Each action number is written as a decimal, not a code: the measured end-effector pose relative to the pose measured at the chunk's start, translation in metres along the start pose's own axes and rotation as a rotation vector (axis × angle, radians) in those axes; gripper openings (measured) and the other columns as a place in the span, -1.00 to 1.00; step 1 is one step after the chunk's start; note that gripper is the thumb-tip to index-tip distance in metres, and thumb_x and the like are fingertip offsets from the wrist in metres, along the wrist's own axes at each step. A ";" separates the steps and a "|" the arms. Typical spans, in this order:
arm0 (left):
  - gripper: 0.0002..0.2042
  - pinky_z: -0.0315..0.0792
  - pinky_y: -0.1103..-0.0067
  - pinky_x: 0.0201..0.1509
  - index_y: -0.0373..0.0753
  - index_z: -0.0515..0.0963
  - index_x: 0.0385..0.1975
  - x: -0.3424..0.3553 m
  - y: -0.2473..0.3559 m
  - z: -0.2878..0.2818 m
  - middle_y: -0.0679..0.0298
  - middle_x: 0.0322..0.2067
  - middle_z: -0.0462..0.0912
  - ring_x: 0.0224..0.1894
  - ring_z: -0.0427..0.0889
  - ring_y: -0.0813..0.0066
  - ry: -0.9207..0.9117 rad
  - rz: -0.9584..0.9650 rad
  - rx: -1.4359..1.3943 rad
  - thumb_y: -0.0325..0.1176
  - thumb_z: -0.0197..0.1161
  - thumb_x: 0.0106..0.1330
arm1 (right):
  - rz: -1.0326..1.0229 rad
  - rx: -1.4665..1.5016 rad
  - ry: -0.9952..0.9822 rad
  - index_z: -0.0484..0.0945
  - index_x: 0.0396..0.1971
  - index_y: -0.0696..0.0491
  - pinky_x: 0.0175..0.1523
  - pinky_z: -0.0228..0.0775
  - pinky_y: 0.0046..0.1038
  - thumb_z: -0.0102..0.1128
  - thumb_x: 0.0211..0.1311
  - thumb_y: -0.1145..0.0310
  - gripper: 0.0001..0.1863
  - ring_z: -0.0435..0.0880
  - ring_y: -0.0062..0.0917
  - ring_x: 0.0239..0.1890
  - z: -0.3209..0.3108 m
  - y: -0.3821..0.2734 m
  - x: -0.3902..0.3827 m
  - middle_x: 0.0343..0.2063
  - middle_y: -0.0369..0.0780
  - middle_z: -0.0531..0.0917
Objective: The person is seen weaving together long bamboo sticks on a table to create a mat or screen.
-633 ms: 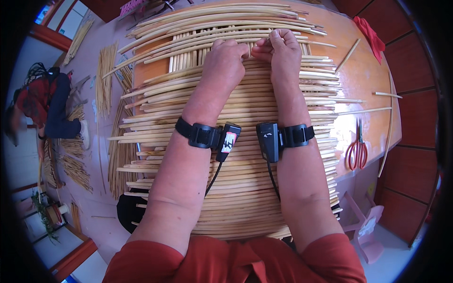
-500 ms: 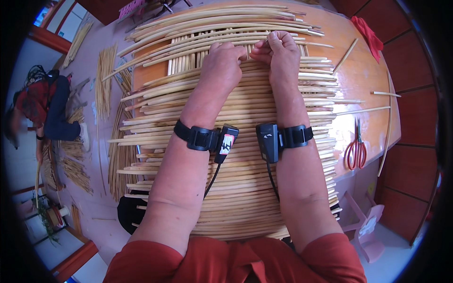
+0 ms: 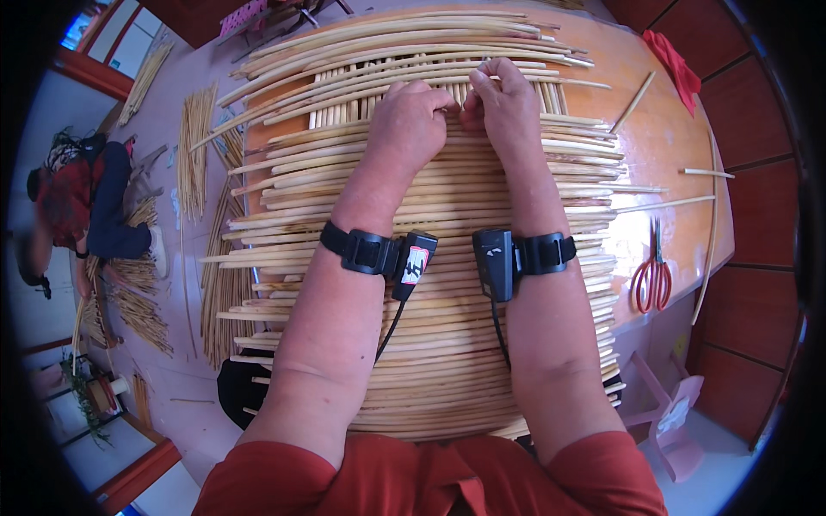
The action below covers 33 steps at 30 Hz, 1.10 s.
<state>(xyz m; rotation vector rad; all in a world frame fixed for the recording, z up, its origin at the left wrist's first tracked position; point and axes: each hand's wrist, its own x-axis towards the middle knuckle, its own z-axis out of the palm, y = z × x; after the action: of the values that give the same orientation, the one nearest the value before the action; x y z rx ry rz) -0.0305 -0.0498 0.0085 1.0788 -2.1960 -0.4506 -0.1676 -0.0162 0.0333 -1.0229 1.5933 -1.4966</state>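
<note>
Reaching over pale sticks (image 3: 452, 211), left hand (image 3: 408, 114) curled closed, right hand (image 3: 506, 96) pinched

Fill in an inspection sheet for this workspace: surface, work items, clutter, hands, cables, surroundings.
Surface: glossy orange-brown tabletop, largely covered.
Work items: long pale-tan wooden sticks, laid side by side; ends uneven.
Clutter: red-handled metal scissors and crumpled bright-red cloth, both right of the sticks.
Hands: left hand and right hand close together over the far sticks, fingers curled; anything held cannot be made out.
Cables: thin black cable hanging from the right wrist's black device; another at the left.
Surroundings: co-worker in dark-red top at left; reddish-brown cabinets at right.
</note>
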 end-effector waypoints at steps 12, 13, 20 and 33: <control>-0.79 0.45 0.34 -0.03 -0.16 0.67 -0.42 0.003 -0.004 0.011 0.21 -0.31 0.62 -0.14 0.52 0.14 0.292 0.079 -0.110 -0.63 0.19 0.01 | -0.034 0.062 0.115 0.54 -0.40 0.13 -0.67 0.33 -0.56 0.15 0.27 0.44 -0.91 0.51 -0.67 -0.73 0.009 0.002 -0.003 -0.72 -0.29 0.53; -0.81 0.44 0.36 -0.03 -0.19 0.66 -0.42 0.005 -0.004 0.007 0.20 -0.33 0.61 -0.15 0.52 0.14 0.352 0.143 -0.014 -0.63 0.23 0.01 | -0.005 0.066 0.082 0.56 -0.41 0.13 -0.63 0.35 -0.56 0.19 0.25 0.44 -0.91 0.52 -0.67 -0.70 0.008 0.003 -0.003 -0.70 -0.29 0.55; -0.78 0.44 0.33 0.00 -0.21 0.65 -0.34 0.008 -0.012 0.007 0.20 -0.32 0.60 -0.13 0.51 0.15 0.278 0.063 0.175 -0.59 0.31 -0.03 | -0.130 -0.119 0.143 0.59 -0.37 0.13 -0.51 0.38 -0.64 0.26 0.23 0.40 -0.89 0.50 -0.76 -0.61 0.007 0.013 -0.007 -0.60 -0.34 0.60; -0.89 0.40 0.30 -0.19 -0.09 0.62 -0.49 0.008 -0.017 0.006 0.29 -0.44 0.62 -0.27 0.56 0.21 0.253 0.082 0.177 -0.49 0.18 0.08 | -0.308 -0.872 0.259 0.54 -0.50 0.08 -0.29 0.47 -0.13 0.19 0.15 0.29 -0.82 0.65 -0.09 -0.43 -0.014 0.013 -0.005 -0.55 -0.04 0.64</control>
<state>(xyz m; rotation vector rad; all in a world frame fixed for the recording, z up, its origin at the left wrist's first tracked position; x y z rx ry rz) -0.0288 -0.0663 -0.0018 1.0689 -2.0727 -0.0775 -0.1786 -0.0056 0.0216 -1.6471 2.4582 -1.1318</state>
